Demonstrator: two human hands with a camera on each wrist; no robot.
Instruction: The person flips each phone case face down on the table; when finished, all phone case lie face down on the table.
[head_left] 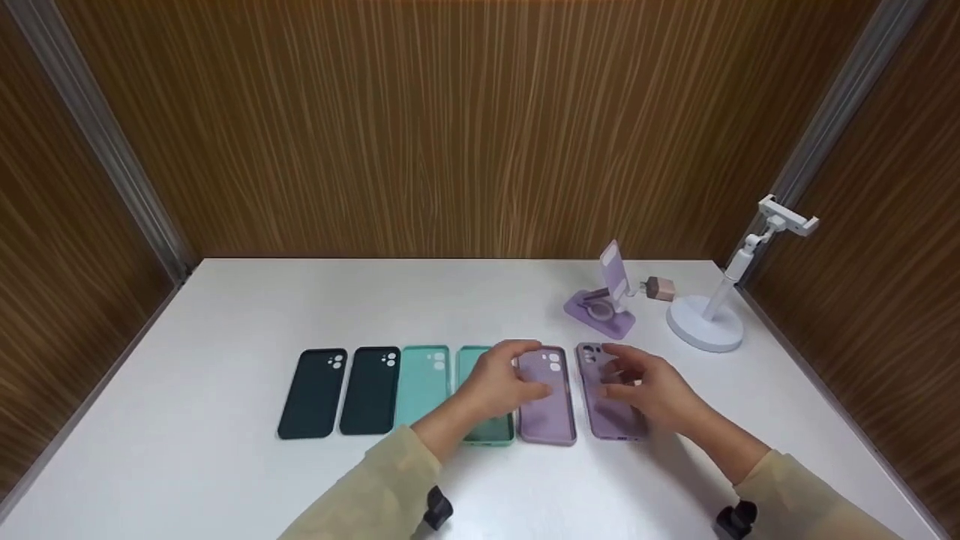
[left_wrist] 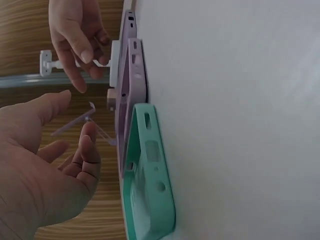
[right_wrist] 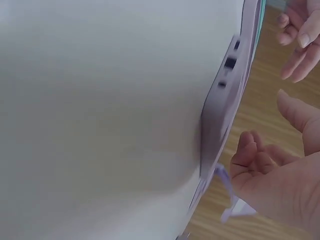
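My left hand (head_left: 496,381) hovers over the gap between a green phone case (head_left: 493,432) and a light purple phone case (head_left: 547,420), fingers loosely bent with nothing between them. The left wrist view shows it above the level of the cases. My right hand (head_left: 654,388) is over the rightmost purple phone case (head_left: 606,420), covering part of its right side. In the right wrist view, that hand's thumb and fingers are apart and hold nothing. Both purple cases lie with camera cutouts at the far end.
Left in the same row lie a mint phone case (head_left: 421,382) and two dark phone cases (head_left: 370,391). Behind, on the right, are a purple folding stand (head_left: 611,289), a small pink plug adapter (head_left: 661,289) and a white phone stand (head_left: 705,322). Wood-patterned panels (head_left: 450,135) wall the white table (head_left: 187,420).
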